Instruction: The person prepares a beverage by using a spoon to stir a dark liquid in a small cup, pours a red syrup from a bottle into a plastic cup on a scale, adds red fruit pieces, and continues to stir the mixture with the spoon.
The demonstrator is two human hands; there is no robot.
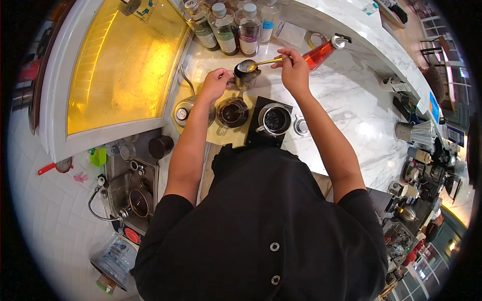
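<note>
My left hand (pixel 217 85) is closed at the left side of a small dark vessel (pixel 246 77), seemingly on its handle. A gold-coloured spoon (pixel 263 61) is pinched in my right hand (pixel 293 67), its bowl over the vessel's opening. Below my hands stands a glass pot (pixel 232 113) with dark liquid. To its right a metal pitcher (pixel 276 119) holding dark contents rests on a black scale (pixel 265 101). A metal kettle (pixel 182 113) is partly hidden behind my left forearm. Just beyond my right hand lies a bottle of red liquid (pixel 319 55) with a metal-and-black top.
Several capped bottles (pixel 227 34) stand at the back, near a roll of tape (pixel 317 40). A round metal item (pixel 301 125) sits beside the scale on the marble counter (pixel 350 113). A yellow-lit glass panel (pixel 120 67) and a sink (pixel 128 188) are on the left.
</note>
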